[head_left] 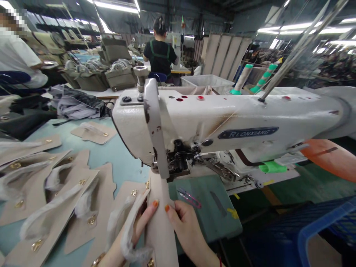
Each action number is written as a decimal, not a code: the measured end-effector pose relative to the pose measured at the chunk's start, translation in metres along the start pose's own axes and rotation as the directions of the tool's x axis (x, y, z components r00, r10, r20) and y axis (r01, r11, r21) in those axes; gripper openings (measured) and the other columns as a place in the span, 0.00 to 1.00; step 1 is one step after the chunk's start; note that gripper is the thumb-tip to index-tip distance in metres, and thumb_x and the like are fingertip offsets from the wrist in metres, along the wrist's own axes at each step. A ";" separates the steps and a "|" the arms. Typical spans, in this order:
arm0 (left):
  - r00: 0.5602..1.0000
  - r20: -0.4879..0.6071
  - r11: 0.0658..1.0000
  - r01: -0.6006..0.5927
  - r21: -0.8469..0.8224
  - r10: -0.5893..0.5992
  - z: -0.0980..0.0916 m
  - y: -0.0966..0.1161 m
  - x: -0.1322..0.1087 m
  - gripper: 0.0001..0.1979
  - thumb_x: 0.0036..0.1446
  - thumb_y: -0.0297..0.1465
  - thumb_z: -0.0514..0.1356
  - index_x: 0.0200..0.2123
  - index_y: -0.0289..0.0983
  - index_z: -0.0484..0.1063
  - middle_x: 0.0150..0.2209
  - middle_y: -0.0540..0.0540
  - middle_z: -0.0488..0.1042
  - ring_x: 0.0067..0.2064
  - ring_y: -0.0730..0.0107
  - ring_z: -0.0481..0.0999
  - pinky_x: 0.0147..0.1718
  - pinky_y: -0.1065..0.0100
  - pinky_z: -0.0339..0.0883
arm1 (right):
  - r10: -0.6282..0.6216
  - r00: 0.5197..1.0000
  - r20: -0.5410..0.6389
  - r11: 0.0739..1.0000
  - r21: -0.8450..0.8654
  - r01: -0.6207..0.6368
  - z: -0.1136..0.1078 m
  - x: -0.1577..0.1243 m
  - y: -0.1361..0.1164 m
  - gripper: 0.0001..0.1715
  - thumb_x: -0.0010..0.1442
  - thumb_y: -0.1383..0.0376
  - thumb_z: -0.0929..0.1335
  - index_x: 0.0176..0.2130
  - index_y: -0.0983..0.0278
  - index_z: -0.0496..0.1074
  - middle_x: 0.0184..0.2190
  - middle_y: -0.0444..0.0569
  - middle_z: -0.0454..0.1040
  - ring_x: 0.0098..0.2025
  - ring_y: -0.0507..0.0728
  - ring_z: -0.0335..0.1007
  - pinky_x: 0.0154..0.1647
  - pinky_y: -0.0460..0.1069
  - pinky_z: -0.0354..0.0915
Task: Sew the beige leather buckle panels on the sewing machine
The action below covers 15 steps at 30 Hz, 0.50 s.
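A long beige bag panel (161, 237) runs lengthwise under the head of a white sewing machine (180, 122). My left hand (143, 220) grips its left side, thumb on top, the other fingers mostly hidden. Across that wrist lies a handle (130, 230) wrapped in clear plastic, attached by gold buckles (147, 184) to a beige piece. My right hand (185, 224) pinches the panel's right edge between thumb and curled fingers. Both thumbs rest a short way in front of the needle area, which the machine's grey lever partly covers.
Thread snips (190, 197) with a pink handle lie on the green machine bed (205, 218), right of my hand. Several beige pieces with wrapped handles (50, 207) cover the light-blue table. A blue basket (319, 230) stands low right. Two people sit farther back.
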<state>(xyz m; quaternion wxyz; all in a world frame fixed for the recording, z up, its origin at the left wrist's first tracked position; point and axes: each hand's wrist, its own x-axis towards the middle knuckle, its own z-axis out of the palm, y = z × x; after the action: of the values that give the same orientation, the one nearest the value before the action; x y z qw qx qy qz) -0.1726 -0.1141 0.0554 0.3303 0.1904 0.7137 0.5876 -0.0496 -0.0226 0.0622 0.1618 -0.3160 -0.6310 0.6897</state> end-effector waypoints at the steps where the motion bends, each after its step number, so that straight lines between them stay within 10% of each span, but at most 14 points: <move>1: 1.000 0.023 1.000 -0.005 0.014 0.005 0.003 0.007 0.001 0.17 0.53 0.44 0.62 0.44 0.46 0.77 0.46 0.45 0.78 0.53 0.46 0.71 0.55 0.53 0.64 | -0.018 1.000 -0.006 1.000 -0.022 0.018 0.000 0.000 0.000 0.23 0.60 0.53 0.63 0.23 0.68 0.60 0.21 0.42 0.56 0.24 0.47 0.48 0.22 0.41 0.46; 15: 0.995 -0.006 0.956 -0.089 0.279 0.095 0.000 0.036 -0.008 0.15 0.48 0.46 0.63 0.36 0.46 0.79 0.39 0.45 0.78 0.45 0.44 0.73 0.51 0.53 0.64 | 0.004 1.000 -0.005 0.995 -0.100 -0.004 -0.004 -0.002 -0.013 0.22 0.60 0.55 0.62 0.22 0.67 0.58 0.20 0.43 0.54 0.24 0.47 0.47 0.21 0.42 0.45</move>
<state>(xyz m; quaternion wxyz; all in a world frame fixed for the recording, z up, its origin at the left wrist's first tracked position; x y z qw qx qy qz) -0.1712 -0.1105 0.0919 0.2655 0.2623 0.7827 0.4981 -0.0477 -0.0189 0.0754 0.1457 -0.3266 -0.6639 0.6568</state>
